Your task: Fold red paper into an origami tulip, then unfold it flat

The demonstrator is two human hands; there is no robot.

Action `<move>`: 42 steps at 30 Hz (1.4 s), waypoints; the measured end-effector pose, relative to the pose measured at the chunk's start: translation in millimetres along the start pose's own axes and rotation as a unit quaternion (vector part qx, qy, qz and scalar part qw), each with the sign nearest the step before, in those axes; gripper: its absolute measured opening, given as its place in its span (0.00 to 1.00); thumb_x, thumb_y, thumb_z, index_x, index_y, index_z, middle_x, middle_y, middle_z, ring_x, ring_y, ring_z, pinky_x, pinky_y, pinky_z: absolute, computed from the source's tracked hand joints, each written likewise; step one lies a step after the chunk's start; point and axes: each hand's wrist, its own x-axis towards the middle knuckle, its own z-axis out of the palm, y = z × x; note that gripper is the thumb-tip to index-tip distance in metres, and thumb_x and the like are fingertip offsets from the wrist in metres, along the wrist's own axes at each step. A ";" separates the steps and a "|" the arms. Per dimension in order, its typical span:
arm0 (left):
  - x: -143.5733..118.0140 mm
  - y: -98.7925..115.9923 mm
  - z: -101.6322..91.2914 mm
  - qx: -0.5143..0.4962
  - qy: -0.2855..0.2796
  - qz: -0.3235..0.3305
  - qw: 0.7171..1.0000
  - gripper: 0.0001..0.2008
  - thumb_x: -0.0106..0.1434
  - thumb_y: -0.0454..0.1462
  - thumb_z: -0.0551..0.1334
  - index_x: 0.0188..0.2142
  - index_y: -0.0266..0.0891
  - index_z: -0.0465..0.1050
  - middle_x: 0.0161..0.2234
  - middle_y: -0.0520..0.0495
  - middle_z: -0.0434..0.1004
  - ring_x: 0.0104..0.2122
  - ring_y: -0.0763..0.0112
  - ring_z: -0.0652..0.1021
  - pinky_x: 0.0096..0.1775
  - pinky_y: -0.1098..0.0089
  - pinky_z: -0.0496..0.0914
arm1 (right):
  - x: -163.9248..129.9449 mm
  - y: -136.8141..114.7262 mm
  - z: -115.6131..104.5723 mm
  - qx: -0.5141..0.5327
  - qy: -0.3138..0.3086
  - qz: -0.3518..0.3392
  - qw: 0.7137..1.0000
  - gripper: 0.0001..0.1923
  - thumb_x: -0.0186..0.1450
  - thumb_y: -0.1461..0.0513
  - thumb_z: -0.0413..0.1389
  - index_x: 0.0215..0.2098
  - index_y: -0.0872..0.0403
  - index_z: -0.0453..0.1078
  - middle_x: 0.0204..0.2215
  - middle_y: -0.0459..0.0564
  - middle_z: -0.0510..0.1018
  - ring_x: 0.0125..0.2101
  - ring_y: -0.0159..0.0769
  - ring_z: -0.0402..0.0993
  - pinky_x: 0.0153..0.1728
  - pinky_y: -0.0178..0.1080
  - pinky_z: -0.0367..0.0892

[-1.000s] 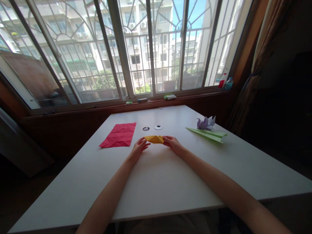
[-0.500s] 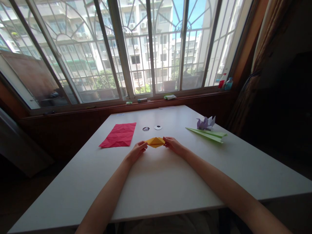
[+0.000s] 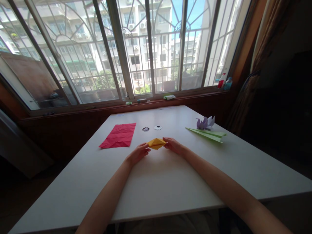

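Observation:
A small folded piece of yellow origami paper [image 3: 156, 143] is held between my two hands above the middle of the white table [image 3: 165, 182]. It has a raised peak on top and points out to both sides. My left hand [image 3: 140, 152] pinches its left tip, the lower fingers curled beneath. At the right tip, the thumb and fingers of my right hand [image 3: 172, 145] are closed on the paper.
Creased red paper [image 3: 118, 135] lies on the left of the table. To the right are a light green paper plane [image 3: 207, 135] and purple folded paper [image 3: 205, 123]. Two round holes [image 3: 146, 129] are beyond my hands. Bottles [image 3: 228, 84] stand on the windowsill.
The yellow paper has shifted slightly right and down, and its sides look a little fuller. My left hand has moved slightly right with it; my right hand has barely moved.

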 end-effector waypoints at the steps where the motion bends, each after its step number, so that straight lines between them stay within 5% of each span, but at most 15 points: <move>1: 0.9 0.2 -0.4 -0.002 0.011 0.004 1.000 0.09 0.51 0.39 0.63 0.33 0.38 0.72 0.34 0.47 0.72 0.27 0.78 0.71 0.26 0.78 0.63 | -0.3 0.0 0.2 -0.002 0.002 -0.001 1.000 0.16 0.52 0.52 0.57 0.28 0.57 0.70 0.22 0.45 0.70 0.19 0.24 0.60 0.21 0.30 0.54; 10: 10.2 -6.7 1.3 0.033 0.084 0.055 0.994 0.12 0.47 0.40 0.65 0.29 0.35 0.69 0.33 0.46 0.73 0.33 0.73 0.74 0.34 0.74 0.66 | -6.3 -1.9 7.7 -0.016 0.057 -0.039 0.997 0.13 0.46 0.56 0.62 0.22 0.56 0.66 0.24 0.45 0.72 0.30 0.32 0.69 0.34 0.34 0.62; 21: 12.9 -8.7 1.5 0.016 0.165 0.103 0.981 0.22 0.44 0.34 0.67 0.40 0.37 0.66 0.38 0.44 0.73 0.37 0.72 0.74 0.41 0.71 0.66 | -1.6 3.3 9.6 -0.065 0.093 -0.098 0.989 0.15 0.44 0.62 0.62 0.30 0.55 0.66 0.25 0.44 0.72 0.28 0.31 0.68 0.31 0.35 0.63; 29: 5.2 -7.8 9.7 0.042 0.002 0.064 0.997 0.20 0.49 0.38 0.65 0.43 0.36 0.68 0.44 0.41 0.71 0.40 0.64 0.74 0.44 0.66 0.65 | -0.1 5.2 22.3 -0.049 0.111 -0.121 0.985 0.07 0.47 0.63 0.58 0.26 0.55 0.67 0.25 0.43 0.71 0.29 0.31 0.69 0.33 0.36 0.63; 42: 6.7 -11.6 12.7 0.081 -0.006 0.086 0.993 0.17 0.52 0.39 0.62 0.41 0.34 0.69 0.40 0.41 0.73 0.39 0.66 0.73 0.45 0.65 0.64 | -5.9 11.4 39.4 -0.296 0.088 -0.190 0.932 0.13 0.53 0.54 0.55 0.27 0.56 0.67 0.25 0.45 0.71 0.26 0.31 0.68 0.29 0.35 0.63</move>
